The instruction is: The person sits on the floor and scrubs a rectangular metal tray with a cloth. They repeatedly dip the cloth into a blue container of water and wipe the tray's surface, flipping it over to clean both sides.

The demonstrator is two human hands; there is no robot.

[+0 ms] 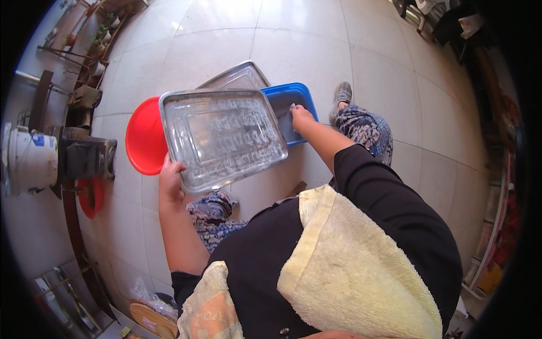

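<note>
My left hand grips the lower left corner of a rectangular metal tray, thumb on its rim. The tray is tilted, its inside facing up with whitish streaks and patches. To the right, over a blue rectangular tub, my right hand is closed around a small greyish thing whose kind I cannot make out. Greyish contents show inside the tub. The held tray covers part of the tub, of a second metal tray behind it, and of a round red basin at its left.
Pale floor tiles surround the vessels. At the left stand a white bucket, a dark stand, another red vessel and potted plants. My shoe is right of the tub. A yellow towel hangs over my chest.
</note>
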